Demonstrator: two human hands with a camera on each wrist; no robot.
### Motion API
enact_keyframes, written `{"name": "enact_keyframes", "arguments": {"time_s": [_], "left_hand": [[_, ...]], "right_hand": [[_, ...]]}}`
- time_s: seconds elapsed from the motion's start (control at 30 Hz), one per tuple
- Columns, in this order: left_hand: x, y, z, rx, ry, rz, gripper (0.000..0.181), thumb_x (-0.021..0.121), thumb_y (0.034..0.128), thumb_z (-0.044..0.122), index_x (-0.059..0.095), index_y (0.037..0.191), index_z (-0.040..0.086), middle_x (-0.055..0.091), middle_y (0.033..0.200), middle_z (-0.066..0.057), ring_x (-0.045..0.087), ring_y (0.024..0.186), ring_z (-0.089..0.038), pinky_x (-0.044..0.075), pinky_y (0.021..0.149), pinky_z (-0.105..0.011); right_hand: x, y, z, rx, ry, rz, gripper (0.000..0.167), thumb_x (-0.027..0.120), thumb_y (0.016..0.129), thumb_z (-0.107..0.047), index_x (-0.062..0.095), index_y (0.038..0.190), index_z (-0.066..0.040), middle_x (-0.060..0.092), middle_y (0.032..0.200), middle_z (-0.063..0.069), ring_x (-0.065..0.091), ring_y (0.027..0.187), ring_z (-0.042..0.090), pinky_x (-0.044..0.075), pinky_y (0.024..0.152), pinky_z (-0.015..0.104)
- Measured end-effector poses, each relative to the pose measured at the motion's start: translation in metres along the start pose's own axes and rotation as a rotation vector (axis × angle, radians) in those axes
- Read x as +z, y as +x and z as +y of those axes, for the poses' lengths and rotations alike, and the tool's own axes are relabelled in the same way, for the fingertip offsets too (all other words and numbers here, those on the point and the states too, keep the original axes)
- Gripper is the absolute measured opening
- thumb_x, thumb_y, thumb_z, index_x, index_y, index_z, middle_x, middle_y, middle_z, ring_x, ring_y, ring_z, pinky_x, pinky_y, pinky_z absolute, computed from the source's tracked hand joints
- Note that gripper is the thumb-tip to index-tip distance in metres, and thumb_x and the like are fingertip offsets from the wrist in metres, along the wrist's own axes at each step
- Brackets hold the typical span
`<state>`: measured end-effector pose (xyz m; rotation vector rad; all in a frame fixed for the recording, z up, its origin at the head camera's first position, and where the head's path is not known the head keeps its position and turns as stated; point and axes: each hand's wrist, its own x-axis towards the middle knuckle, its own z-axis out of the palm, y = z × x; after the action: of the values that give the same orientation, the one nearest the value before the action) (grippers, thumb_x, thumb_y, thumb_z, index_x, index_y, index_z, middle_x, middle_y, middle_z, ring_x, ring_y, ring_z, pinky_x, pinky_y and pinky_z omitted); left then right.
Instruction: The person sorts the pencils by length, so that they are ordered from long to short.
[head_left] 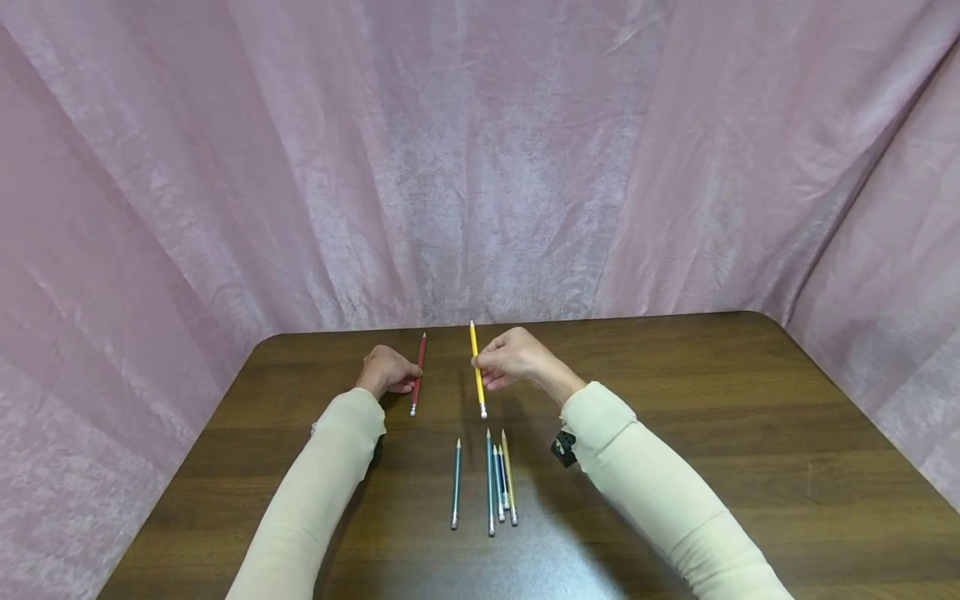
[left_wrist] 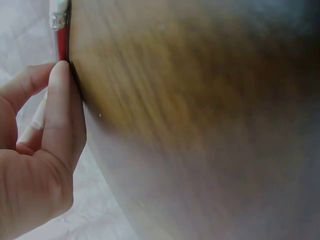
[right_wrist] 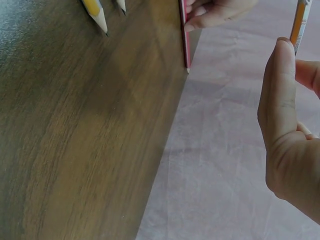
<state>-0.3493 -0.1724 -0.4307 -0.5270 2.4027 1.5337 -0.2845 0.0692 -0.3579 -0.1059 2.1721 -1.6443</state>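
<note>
Near the far side of the table, my left hand (head_left: 388,369) pinches a red pencil (head_left: 423,352) between thumb and fingers. Its eraser end points toward me, and the left wrist view shows the metal band of that red pencil (left_wrist: 61,45) just past my fingertips. To the right, my right hand (head_left: 516,358) pinches a yellow pencil (head_left: 481,393) at about its middle, tip pointing away. In the right wrist view this yellow pencil (right_wrist: 299,27) appears raised off the table, while the red pencil (right_wrist: 187,50) looks close to the surface.
Closer to me on the wooden table (head_left: 712,417), a teal pencil (head_left: 456,487) lies by itself. Beside it is a loose group of several pencils, including another teal one (head_left: 490,483) and a gold one (head_left: 508,475). A pink curtain (head_left: 465,167) hangs behind the table.
</note>
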Motion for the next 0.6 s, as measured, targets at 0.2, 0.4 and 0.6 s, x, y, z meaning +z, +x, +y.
{"name": "enact_keyframes", "arguments": {"time_s": [0.2,0.4,0.6], "left_hand": [[-0.003,-0.005,-0.001,0.010,-0.002,-0.020,0.005,0.075,0.0842,-0.005,0.070,0.084,-0.007,0.063,0.059,-0.006,0.059,0.043,-0.007,0.059,0.051,-0.021],[-0.005,-0.011,0.001,0.018,-0.019,-0.050,0.008,0.074,0.0855,-0.005,0.069,0.090,-0.009,0.064,0.061,-0.007,0.060,0.044,-0.006,0.059,0.053,-0.021],[-0.004,-0.008,0.001,0.016,-0.029,-0.046,0.005,0.074,0.0853,-0.006,0.070,0.086,-0.009,0.063,0.059,-0.007,0.060,0.044,-0.008,0.059,0.052,-0.021]], "right_hand": [[0.003,0.006,0.000,0.006,-0.030,-0.014,0.024,0.068,0.093,-0.006,0.068,0.108,0.012,0.068,0.077,0.012,0.069,0.067,0.019,0.062,0.082,0.040],[0.007,0.012,0.001,0.017,-0.025,-0.012,0.023,0.068,0.093,-0.006,0.068,0.108,0.012,0.067,0.075,0.011,0.067,0.063,0.015,0.063,0.072,0.032],[0.010,0.018,0.002,0.020,-0.006,-0.004,0.021,0.068,0.092,-0.005,0.068,0.106,0.012,0.066,0.073,0.010,0.065,0.060,0.014,0.063,0.069,0.031]]}}
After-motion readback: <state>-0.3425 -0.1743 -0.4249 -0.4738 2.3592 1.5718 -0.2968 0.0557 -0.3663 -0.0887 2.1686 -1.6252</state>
